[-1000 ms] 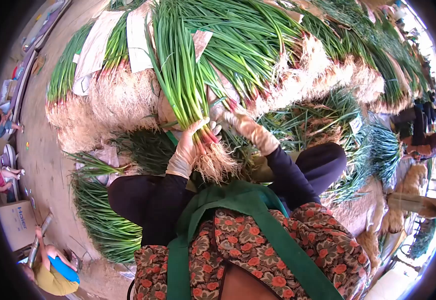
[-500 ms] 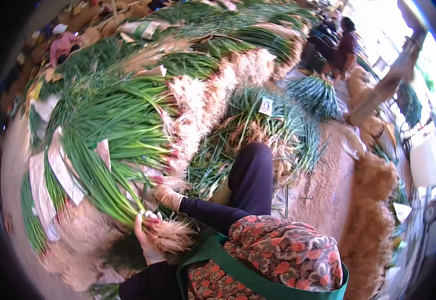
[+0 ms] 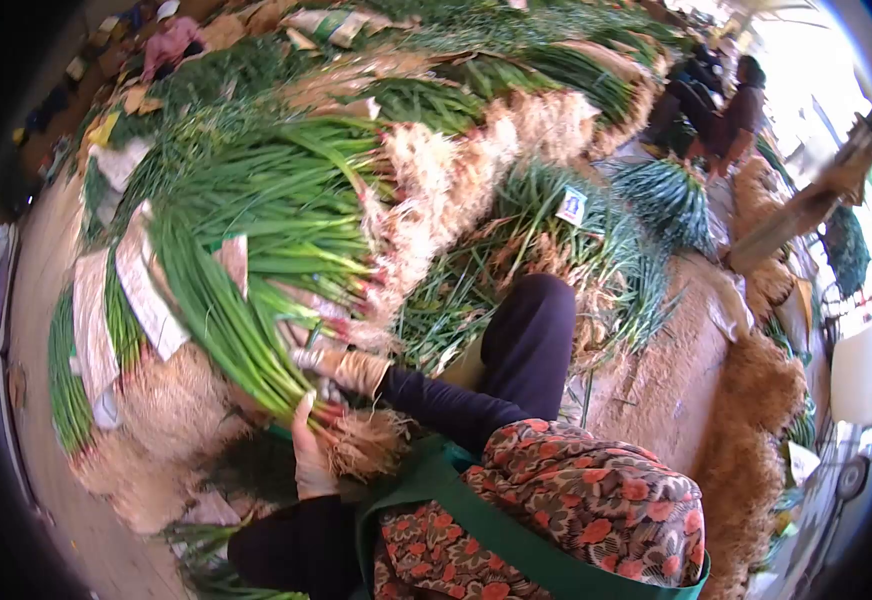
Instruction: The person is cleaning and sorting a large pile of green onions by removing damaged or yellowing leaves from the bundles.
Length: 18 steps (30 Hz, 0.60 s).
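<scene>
A bundle of spring onions (image 3: 246, 340) slants across the lower left of the head view, green leaves up and left, tan roots (image 3: 371, 440) towards me. My left hand (image 3: 311, 455), pale-gloved, is closed around it just above the roots. My right hand (image 3: 351, 370), also gloved, lies at the bundle's right side with its fingers curled in against the stalks; the fingertips are partly hidden. Right beyond it is a large heap of spring onions (image 3: 296, 200), laid in rows with reddish bases and pale roots (image 3: 421, 190) facing right.
Tied bundles with pale wrappers (image 3: 96, 320) lie at left. A loose green pile (image 3: 556, 230) bearing a small label lies beyond my knee (image 3: 531, 330). Floral cloth (image 3: 586, 490) with a green strap fills the bottom. A wooden post (image 3: 806, 200) leans at right. Other people sit farther back.
My right hand has moved from the heap's root ends to the side of the held bundle. My left hand keeps its hold. The view has shifted, so the scene sits farther right.
</scene>
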Each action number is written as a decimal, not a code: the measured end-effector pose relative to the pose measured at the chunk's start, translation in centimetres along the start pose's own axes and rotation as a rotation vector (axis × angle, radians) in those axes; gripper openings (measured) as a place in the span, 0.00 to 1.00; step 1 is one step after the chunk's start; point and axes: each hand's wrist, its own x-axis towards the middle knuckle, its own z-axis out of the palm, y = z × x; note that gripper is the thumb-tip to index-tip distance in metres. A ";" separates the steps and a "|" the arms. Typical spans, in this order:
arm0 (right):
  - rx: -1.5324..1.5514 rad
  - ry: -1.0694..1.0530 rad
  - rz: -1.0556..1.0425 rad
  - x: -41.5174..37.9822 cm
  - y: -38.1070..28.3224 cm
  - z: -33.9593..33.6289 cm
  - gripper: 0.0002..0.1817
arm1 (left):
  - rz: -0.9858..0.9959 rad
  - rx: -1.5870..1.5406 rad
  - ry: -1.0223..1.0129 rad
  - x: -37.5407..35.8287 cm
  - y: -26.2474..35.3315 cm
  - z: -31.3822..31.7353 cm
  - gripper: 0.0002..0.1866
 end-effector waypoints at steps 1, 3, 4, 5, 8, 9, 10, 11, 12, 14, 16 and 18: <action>0.094 -0.016 -0.078 1.7 2.4 -0.7 0.41 | 0.048 -0.081 -0.016 -0.3 -0.3 -0.1 0.20; 0.055 0.072 -0.004 2.3 2.3 0.0 0.41 | 0.018 -0.139 -0.129 0.8 -0.1 -0.8 0.21; 0.039 0.168 -0.004 3.0 2.8 0.4 0.34 | -0.003 -0.135 -0.213 1.8 -0.1 -2.1 0.22; 0.016 0.263 -0.001 3.5 3.6 0.7 0.28 | -0.023 -0.136 -0.296 2.4 -0.4 -3.3 0.23; 0.445 0.147 0.114 2.9 5.9 -0.3 0.11 | 0.012 -0.244 -0.155 3.2 -1.5 -3.5 0.20; 0.620 0.252 0.129 2.2 5.2 0.7 0.10 | 0.017 -0.268 -0.136 2.8 -1.3 -3.0 0.20; 0.230 0.226 -0.169 1.8 5.9 0.6 0.13 | -0.011 -0.199 -0.182 2.9 -1.0 -3.5 0.20; 0.286 0.155 -0.207 1.4 6.5 0.2 0.14 | -0.044 -0.130 -0.232 2.8 -0.9 -4.0 0.19; 0.344 0.080 -0.241 0.9 6.7 -0.1 0.15 | -0.065 -0.205 -0.214 1.6 -0.4 -2.7 0.17; 0.541 -0.066 -0.116 2.7 7.7 -1.5 0.13 | -0.146 -0.502 -0.390 0.5 -0.3 -1.3 0.14; -0.147 -0.239 -0.318 3.9 10.1 -5.4 0.12 | 0.013 -0.648 -0.436 -0.7 0.4 -1.1 0.13; -0.976 -0.573 -0.458 3.7 10.1 -8.7 0.14 | 0.042 -0.674 -0.266 -2.0 2.2 -1.0 0.13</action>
